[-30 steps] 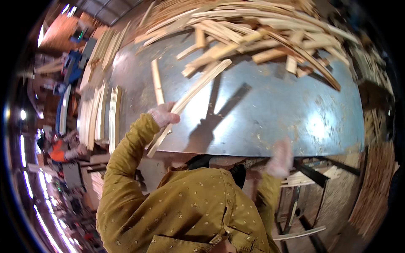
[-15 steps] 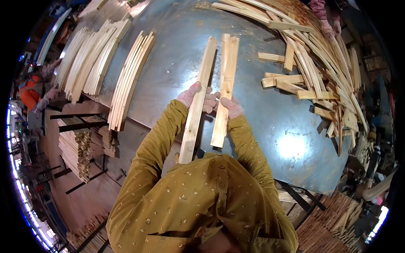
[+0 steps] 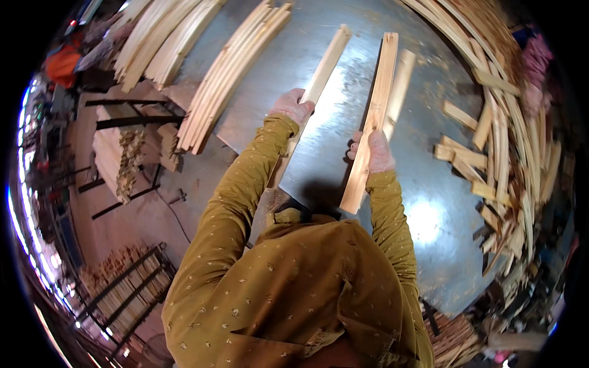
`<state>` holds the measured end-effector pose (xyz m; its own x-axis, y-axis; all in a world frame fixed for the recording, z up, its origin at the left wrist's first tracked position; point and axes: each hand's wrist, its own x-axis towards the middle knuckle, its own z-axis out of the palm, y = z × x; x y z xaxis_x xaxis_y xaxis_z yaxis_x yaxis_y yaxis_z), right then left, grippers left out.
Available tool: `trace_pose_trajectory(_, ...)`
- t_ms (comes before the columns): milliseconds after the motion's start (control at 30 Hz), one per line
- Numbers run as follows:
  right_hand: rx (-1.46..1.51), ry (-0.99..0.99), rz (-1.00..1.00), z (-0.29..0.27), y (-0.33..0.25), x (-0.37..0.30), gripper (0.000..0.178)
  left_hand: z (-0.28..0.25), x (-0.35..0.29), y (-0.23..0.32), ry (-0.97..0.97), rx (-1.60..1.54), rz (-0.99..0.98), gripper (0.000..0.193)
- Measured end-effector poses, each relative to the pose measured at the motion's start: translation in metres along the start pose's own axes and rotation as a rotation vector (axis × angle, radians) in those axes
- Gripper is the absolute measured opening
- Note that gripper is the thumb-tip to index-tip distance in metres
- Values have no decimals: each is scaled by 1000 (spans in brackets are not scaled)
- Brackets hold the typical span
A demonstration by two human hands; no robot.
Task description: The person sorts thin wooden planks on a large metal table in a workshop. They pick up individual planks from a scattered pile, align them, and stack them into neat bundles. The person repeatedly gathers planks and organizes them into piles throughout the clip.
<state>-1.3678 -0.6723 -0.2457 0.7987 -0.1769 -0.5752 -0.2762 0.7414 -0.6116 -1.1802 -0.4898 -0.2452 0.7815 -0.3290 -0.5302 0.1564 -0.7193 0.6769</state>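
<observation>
My left hand [image 3: 293,105] is closed around a long, pale wooden strip [image 3: 328,66], which slants away from me over the metal tabletop [image 3: 319,178]. To the right, my right hand [image 3: 380,152] grips another wooden strip [image 3: 375,110] with knots in it, its near end tilted toward my body. A second pale strip [image 3: 402,86] runs up from behind that hand, fanned out to the right; whether my fingers hold it too is hidden. The two hands are apart, with bare metal between them.
A row of wooden strips [image 3: 236,73] lies on the left, with more bundles [image 3: 162,43] beyond. Jumbled strips and offcuts [image 3: 472,156] cover the right side. Stacked wood stands on racks [image 3: 126,153] at lower left. A co-worker's pink sleeve [image 3: 537,58] shows at far right.
My hands have moved farther apart, each with its wood. The left strip has been turned onto a narrower side. On the right, the two strips have fanned apart. The whole view has shifted.
</observation>
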Motion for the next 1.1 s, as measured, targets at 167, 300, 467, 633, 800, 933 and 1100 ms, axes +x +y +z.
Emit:
trace_pose_trajectory(167,-1068,199,34,93,50,27,73,-71,-4,-4,308,517,-32,45)
trace_pose_trajectory(300,-1398,-155,343,182,58,78,102,-154,5,-85,1064,779,173,79)
trace_pose_trajectory(467,-1482,-390,303,238,62,124,94,-199,8,-135,503,369,-85,80)
trace_pose_trajectory(633,-1568,13,-342,143,23,91,77,-179,-8,-122,697,534,-67,90)
trace_pose_trajectory(800,-1690,1015,-177,-15,4,6,92,-105,-12,-82,740,712,281,91)
trace_pose_trajectory(933,-1004,640,-268,-9,16,10,83,-22,-35,-32,233,-341,362,90)
trace_pose_trajectory(1100,-601,211,-409,1,-2,30,46,50,-76,26,-750,-1062,-274,58)
